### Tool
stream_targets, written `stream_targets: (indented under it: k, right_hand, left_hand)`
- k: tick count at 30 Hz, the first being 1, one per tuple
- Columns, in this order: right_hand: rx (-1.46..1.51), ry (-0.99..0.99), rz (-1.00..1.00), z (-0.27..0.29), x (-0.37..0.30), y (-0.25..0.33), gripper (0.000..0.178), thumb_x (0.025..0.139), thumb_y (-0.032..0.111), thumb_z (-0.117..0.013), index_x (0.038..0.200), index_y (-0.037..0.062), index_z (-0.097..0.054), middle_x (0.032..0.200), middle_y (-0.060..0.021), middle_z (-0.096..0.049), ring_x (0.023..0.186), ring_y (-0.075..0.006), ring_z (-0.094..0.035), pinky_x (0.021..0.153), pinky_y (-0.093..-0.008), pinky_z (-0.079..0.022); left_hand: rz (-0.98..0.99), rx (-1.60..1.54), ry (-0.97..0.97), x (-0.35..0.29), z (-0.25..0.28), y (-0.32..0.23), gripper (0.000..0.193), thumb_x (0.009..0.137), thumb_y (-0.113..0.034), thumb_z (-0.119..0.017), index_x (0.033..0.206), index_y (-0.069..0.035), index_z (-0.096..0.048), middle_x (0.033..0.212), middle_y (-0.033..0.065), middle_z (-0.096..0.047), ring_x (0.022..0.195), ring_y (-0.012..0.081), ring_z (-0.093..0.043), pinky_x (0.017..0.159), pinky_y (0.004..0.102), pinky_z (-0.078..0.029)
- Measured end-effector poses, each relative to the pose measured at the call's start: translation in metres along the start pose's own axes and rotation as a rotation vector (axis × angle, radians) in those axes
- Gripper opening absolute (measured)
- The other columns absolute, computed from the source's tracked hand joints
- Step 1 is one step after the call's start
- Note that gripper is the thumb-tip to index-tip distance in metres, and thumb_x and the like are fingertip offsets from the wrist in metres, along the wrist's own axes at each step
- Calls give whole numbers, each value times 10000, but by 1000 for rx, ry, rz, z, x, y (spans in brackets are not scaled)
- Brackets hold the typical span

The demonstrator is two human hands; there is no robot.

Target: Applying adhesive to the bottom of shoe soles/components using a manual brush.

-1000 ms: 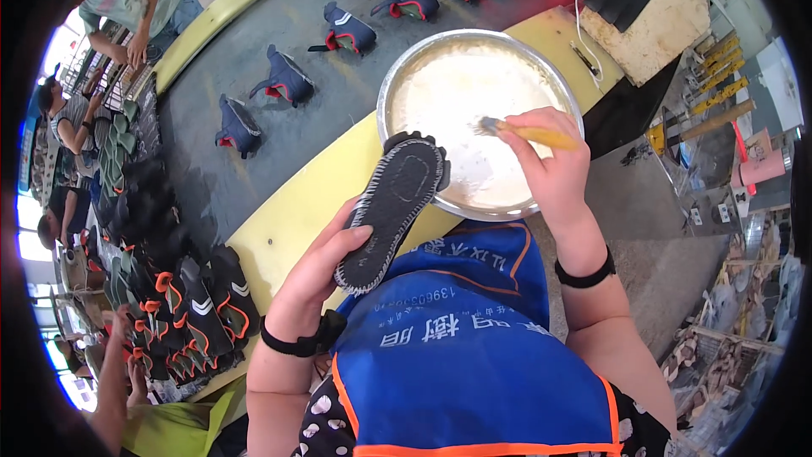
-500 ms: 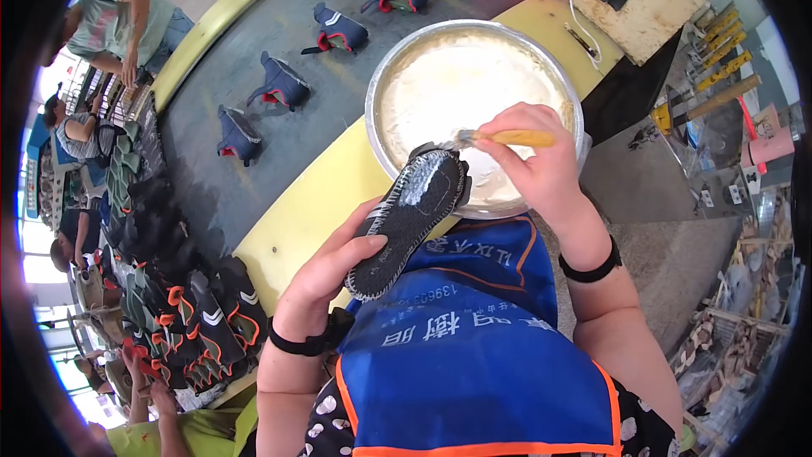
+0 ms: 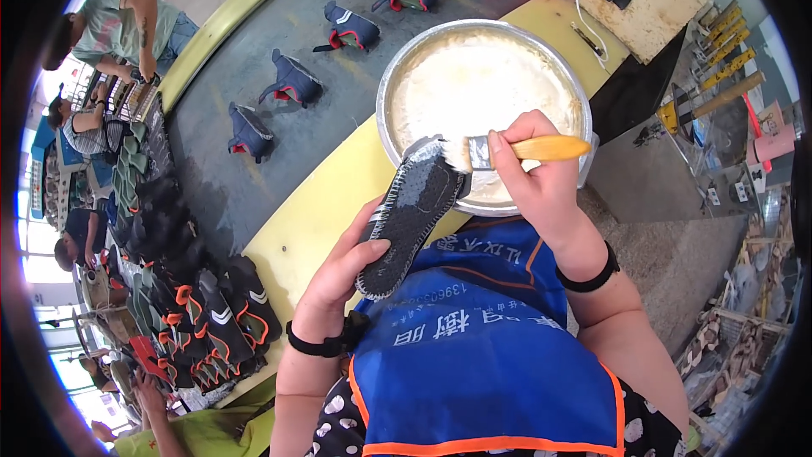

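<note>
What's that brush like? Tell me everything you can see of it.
The flat paintbrush has a glossy yellow-orange handle, apparently wooden, a silvery, metal-looking ferrule and whitish bristles. The right-hand grip holds it roughly level across the picture, bristles pointing left, overlapping the metal basin in view. Its bristle tips appear to touch the upper end of the stitched black shoe bottom.
</note>
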State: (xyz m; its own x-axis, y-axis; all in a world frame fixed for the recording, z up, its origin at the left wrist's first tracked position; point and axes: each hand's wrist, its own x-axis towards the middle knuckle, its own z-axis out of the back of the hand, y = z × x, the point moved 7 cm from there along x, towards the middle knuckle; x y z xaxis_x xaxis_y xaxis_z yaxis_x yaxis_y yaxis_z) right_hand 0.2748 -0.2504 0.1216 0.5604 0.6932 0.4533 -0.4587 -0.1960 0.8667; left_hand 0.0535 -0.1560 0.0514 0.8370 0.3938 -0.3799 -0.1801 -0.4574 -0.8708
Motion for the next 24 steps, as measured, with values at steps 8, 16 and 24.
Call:
stream_targets:
  k: [8, 16, 24]
  right_hand:
    - [-115, 21, -91, -5, -1, -4, 180, 920, 47, -686, 788, 29, -564, 594, 4, -533, 531, -40, -476, 492, -243, -373]
    - [9, -84, 16, -18, -20, 11, 180, 914, 40, -693, 785, 26, -569, 620, -11, -539, 540, -65, -475, 507, -252, -385]
    - [-140, -33, -55, -9, -12, 13, 227, 911, 80, -694, 755, 29, -538, 578, -63, -569, 479, -125, -550, 474, -285, -404]
  left_hand:
    - [-59, 55, -66, 0, 1, 2, 784, 844, -259, -574, 1526, 4, -291, 1415, 167, -509, 1283, 234, -526, 1082, 331, -398]
    - [-140, -97, -97, 6, 0, 2, 737, 892, -137, -549, 1554, -22, -246, 1428, 156, -491, 1286, 218, -509, 1079, 340, -403]
    - [-255, 209, -126, 6, 4, -6, 802, 830, -198, -640, 1531, -16, -296, 1406, 157, -505, 1280, 232, -505, 1090, 357, -380]
